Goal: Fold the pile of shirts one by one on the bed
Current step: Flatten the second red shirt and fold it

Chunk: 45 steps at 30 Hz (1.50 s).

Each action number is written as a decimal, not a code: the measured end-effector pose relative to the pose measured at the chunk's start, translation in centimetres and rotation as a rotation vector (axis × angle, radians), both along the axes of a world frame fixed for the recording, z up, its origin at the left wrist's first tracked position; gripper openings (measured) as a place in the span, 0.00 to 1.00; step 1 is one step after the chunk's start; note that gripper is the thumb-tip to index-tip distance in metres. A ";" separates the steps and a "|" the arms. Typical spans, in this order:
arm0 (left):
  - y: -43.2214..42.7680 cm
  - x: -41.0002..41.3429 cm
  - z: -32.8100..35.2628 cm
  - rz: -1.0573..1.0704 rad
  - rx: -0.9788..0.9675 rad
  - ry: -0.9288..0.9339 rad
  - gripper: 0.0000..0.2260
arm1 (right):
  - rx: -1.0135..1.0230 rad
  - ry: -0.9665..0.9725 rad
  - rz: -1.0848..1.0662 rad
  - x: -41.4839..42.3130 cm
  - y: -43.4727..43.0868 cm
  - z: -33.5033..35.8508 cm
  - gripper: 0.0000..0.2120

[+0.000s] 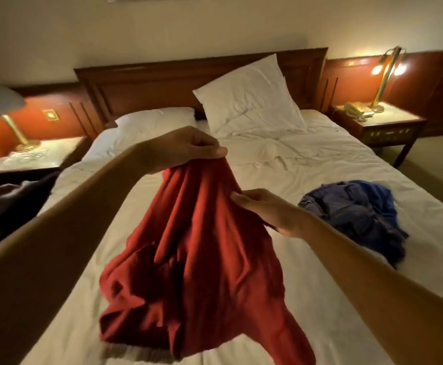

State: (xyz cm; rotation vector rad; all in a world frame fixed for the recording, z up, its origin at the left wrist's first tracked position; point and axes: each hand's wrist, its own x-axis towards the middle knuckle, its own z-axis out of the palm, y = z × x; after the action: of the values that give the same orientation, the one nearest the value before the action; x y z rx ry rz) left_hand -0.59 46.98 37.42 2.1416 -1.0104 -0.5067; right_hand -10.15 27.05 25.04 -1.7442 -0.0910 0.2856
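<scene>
Opening out the red shirt (202,259) over the bed (320,159), ready for its fold. Best done by finding two matching corners first, at the shoulders or the hem, rather than working from a bunched wad. Slide the right grip (265,212) outward along the cloth's edge until taut, then draw both grips wide apart. Give one shake to drop the long creases. Lay flat on the bare sheet at the bed's middle, clear of the blue pile (354,209), and smooth from the centre toward the side edges before turning the sleeves in.

Left grip (188,150) pressed together, pinching gathered cloth at the shirt's top, raised above the middle of the bed. Right grip lower and to the right, fingers nearly straight, seemingly nipping a fold at the shirt's right edge, with the thumb hidden behind the cloth. Hanging crumpled below the left grip and beside the right, and trailing down toward the foot edge of the bed. Waiting near the bed's right edge, well apart from both grips: the blue pile, unfolded.
</scene>
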 end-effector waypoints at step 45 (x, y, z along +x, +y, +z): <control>4.9 -12.3 -12.5 0.526 -0.645 0.519 0.12 | -0.270 -0.569 -0.742 -5.2 3.2 -5.1 0.25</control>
State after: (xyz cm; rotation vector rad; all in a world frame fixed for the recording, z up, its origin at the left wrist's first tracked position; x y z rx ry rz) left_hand -12.93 51.92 24.88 1.4864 -0.2402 -0.3749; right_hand -15.32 30.21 19.92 -1.9505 0.1933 -0.7733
